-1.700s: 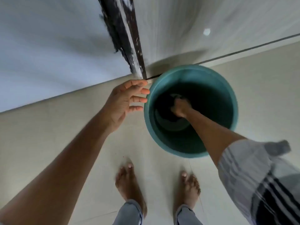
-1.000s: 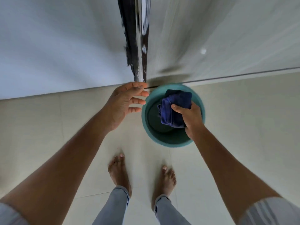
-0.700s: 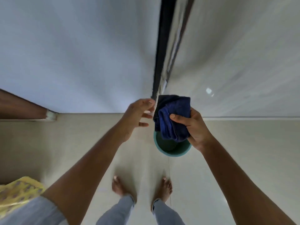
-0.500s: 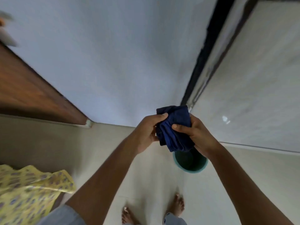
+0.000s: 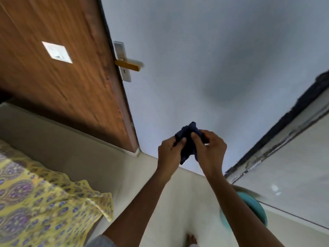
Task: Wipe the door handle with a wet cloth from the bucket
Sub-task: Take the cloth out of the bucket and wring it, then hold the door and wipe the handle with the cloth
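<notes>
A dark blue cloth (image 5: 188, 139) is bunched between both my hands in front of the pale wall. My left hand (image 5: 169, 152) grips its left side and my right hand (image 5: 210, 152) grips its right side. The door handle (image 5: 128, 65), a yellowish lever on a silver plate, sticks out from the edge of the brown wooden door (image 5: 62, 77) up and to the left, well apart from my hands. The teal bucket (image 5: 256, 205) stands on the floor at the lower right, partly hidden by my right forearm.
A yellow patterned bedsheet (image 5: 39, 207) covers a bed at the lower left. A white square plate (image 5: 57, 52) is on the door. A dark-framed glossy panel (image 5: 293, 166) runs along the right. My bare foot (image 5: 191, 239) shows at the bottom.
My right hand lifted the cloth out of the bucket and my left hand took hold of it too. The view swung up and left, bringing the door and its handle into sight.
</notes>
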